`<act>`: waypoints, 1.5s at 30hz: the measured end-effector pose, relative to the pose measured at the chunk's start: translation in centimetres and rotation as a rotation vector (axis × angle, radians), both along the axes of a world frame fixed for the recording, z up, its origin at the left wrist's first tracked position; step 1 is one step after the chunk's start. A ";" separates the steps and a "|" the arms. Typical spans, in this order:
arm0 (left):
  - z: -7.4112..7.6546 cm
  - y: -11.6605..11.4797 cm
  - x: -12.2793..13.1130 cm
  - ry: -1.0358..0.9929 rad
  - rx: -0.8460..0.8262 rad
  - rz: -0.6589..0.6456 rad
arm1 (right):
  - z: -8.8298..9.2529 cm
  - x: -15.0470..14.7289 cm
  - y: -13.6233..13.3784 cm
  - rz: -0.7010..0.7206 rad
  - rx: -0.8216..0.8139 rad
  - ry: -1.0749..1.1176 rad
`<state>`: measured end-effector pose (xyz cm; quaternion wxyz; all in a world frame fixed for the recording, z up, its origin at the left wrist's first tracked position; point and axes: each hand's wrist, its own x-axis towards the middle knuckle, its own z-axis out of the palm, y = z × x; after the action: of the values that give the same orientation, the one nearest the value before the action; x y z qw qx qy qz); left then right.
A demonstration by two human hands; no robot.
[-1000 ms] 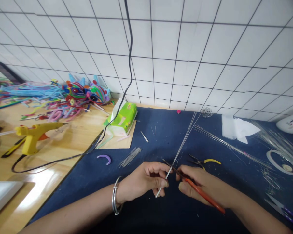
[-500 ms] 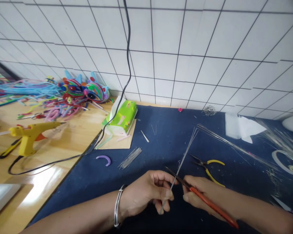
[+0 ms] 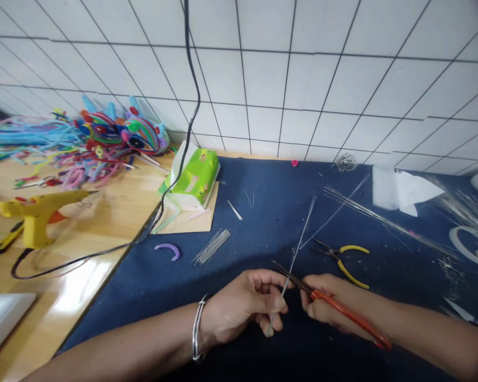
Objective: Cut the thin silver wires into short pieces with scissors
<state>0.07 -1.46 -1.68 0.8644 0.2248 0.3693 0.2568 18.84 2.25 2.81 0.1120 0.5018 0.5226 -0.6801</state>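
Thin silver metal wires (image 3: 300, 239) are pinched in the closed left hand (image 3: 242, 310) above the blue-covered worktop (image 3: 163, 286), while long-nosed orange-handled pliers (image 3: 342, 314), gripped in the right hand (image 3: 326, 320), are laid across them.

light: bright, even, diffuse; wall (image 3: 263, 79) evenly lit
glare: broad white sheen on wood top (image 3: 75, 286), left of mat (image 3: 263, 212)
shadows: soft, weak; a darker band crosses mat's near half
blur: glue gun (image 3: 35, 209) left of mat smeared; mat's far right soft
distortion: wall grid above mat fans and bows, wide-angle
focus: mat centre sharpest; right hand (image 3: 326, 310) clear, its forearm smears at mat's near right
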 end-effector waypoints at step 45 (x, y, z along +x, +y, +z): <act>-0.2 -0.5 0.1 0.052 0.064 -0.174 | -0.2 2.7 0.3 0.182 0.137 0.069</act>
<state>0.20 -1.97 -1.89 0.8659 0.2900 0.3623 0.1866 21.53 2.59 2.62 0.1207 0.4351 0.6147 -0.6467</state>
